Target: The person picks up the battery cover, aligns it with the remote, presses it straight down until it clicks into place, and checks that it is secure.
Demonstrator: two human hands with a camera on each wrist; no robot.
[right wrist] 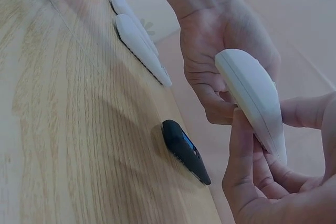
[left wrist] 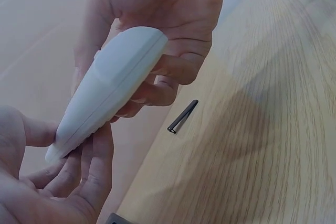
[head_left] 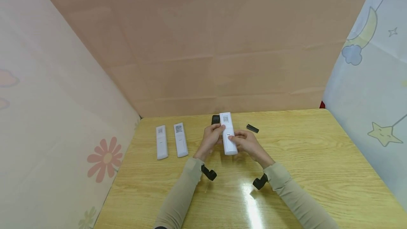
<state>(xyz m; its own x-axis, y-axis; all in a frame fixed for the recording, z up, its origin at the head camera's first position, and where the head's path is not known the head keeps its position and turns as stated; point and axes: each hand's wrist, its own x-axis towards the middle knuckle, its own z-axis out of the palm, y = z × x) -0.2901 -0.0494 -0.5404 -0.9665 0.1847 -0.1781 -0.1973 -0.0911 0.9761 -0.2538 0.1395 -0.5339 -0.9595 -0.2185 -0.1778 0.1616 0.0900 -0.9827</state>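
Note:
A white remote control (head_left: 228, 129) is held up over the table with its back towards the head camera, showing a printed label and a battery cover. My left hand (head_left: 211, 138) grips its left side, thumb on the back and fingers underneath. From the right, my right hand (head_left: 249, 144) holds the lower part, its thumb pressing on the battery cover. Both wrist views show the fingers of each hand curled under the remote's button side. Just behind it lies a black remote control (right wrist: 185, 150), partly hidden in the head view. A small narrow black cover (left wrist: 184, 116) rests to the right.
Two more white remote controls, one (head_left: 161, 142) at the far left and another (head_left: 181, 140) beside it, lie back up on the wooden table (head_left: 318, 158). A brown cloth backdrop (head_left: 216, 45) hangs along the back edge, with patterned cloths at both sides.

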